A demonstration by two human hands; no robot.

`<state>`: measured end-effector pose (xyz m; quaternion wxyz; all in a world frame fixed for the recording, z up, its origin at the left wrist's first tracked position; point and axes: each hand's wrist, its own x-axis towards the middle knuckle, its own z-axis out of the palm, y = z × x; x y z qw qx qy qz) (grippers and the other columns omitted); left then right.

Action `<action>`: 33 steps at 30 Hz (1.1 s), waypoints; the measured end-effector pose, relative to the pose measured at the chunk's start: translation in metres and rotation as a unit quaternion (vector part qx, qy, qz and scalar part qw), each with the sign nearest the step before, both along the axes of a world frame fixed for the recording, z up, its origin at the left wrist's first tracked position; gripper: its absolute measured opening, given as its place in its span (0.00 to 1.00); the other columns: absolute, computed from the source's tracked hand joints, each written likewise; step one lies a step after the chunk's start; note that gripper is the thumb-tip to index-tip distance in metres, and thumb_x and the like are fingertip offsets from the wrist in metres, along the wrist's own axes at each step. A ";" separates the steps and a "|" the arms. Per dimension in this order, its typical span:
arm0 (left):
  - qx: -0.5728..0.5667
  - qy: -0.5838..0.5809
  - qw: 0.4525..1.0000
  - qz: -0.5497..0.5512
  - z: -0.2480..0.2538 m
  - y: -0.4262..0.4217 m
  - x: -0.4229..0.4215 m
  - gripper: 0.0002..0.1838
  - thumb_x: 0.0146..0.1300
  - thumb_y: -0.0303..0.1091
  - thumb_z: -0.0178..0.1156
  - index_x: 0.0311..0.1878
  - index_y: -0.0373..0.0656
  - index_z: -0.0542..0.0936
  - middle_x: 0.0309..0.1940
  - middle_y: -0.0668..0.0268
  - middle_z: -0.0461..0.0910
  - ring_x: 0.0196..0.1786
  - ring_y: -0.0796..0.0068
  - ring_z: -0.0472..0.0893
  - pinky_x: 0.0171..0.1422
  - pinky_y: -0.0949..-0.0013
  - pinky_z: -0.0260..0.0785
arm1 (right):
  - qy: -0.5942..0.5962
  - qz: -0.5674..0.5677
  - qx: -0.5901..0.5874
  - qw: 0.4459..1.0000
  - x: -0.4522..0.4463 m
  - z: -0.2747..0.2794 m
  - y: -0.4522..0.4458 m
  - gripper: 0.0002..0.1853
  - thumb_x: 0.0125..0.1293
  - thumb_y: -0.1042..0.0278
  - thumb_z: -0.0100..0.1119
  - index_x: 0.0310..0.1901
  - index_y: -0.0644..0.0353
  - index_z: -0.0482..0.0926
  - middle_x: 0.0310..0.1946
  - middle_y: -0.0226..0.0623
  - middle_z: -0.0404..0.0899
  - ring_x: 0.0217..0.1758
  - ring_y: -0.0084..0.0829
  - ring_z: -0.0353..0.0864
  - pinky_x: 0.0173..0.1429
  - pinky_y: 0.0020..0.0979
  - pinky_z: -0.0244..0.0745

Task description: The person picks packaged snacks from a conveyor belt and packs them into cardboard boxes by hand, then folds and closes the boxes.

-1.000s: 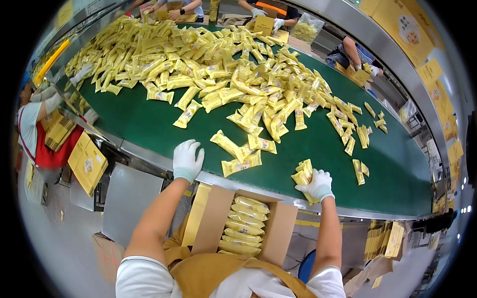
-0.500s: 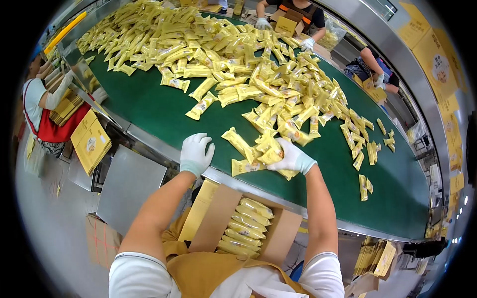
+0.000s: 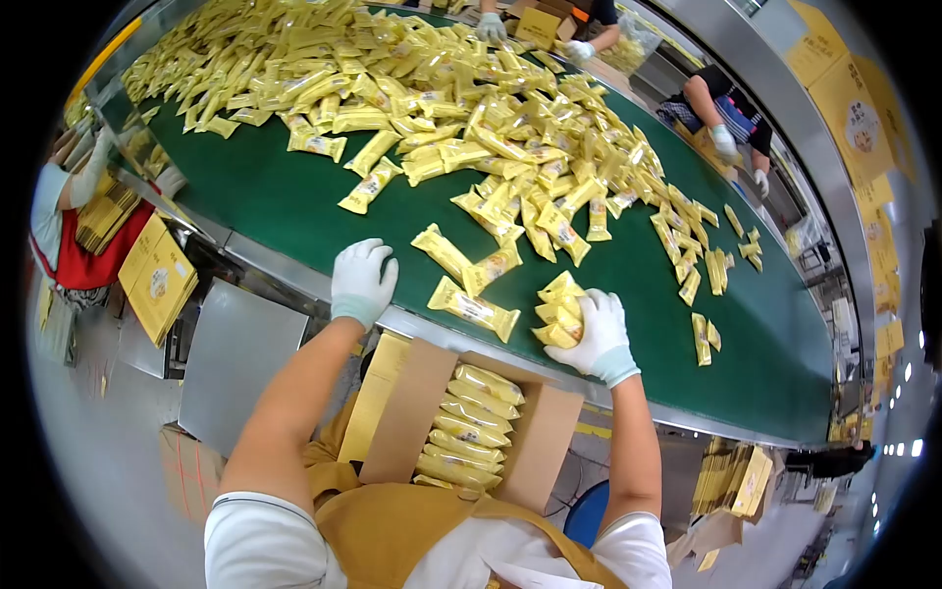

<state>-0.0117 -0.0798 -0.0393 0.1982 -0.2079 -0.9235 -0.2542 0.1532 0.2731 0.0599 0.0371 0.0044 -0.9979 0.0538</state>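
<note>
White-gloved, with the right hand clamped on bunched yellow packets at the near side of the green belt, squeeze evenly without crushing, resting the left hand, thumb spread from fingers, nearby.

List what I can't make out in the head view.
Head view:
- Exact count of held packs: the right grip covers part of them.
- Palm of the left grip: hidden by its own back.
- Floor of the box: covered by the inside packs.
- Far end of the pile: cut off by the top edge.
- Packs' fine print: too small.
</note>
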 end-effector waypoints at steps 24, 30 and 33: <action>-0.009 -0.011 1.000 0.011 -0.005 -0.001 -0.001 0.14 0.66 0.41 0.59 0.47 0.44 0.85 0.53 0.61 0.82 0.60 0.58 0.78 0.67 0.55 0.67 | -0.187 0.206 0.031 0.960 0.092 0.101 -0.161 0.54 0.45 0.44 0.74 0.72 0.66 0.64 0.49 0.48 0.74 0.51 0.47 0.76 0.57 0.46 0.67; 0.003 0.000 1.000 0.005 -0.006 -0.003 -0.002 0.13 0.66 0.40 0.61 0.46 0.43 0.85 0.52 0.58 0.83 0.57 0.55 0.79 0.64 0.54 0.70 | -0.200 0.196 -0.002 0.960 0.111 0.042 -0.197 0.58 0.49 0.34 0.71 0.74 0.66 0.62 0.50 0.47 0.75 0.51 0.46 0.76 0.56 0.45 0.68; 0.000 -0.008 1.000 0.011 -0.004 -0.002 -0.001 0.13 0.66 0.41 0.60 0.46 0.44 0.85 0.52 0.60 0.83 0.58 0.57 0.79 0.65 0.55 0.69 | -0.207 0.159 0.010 0.965 0.116 0.018 -0.203 0.58 0.48 0.33 0.71 0.73 0.66 0.62 0.49 0.47 0.74 0.51 0.45 0.75 0.55 0.44 0.69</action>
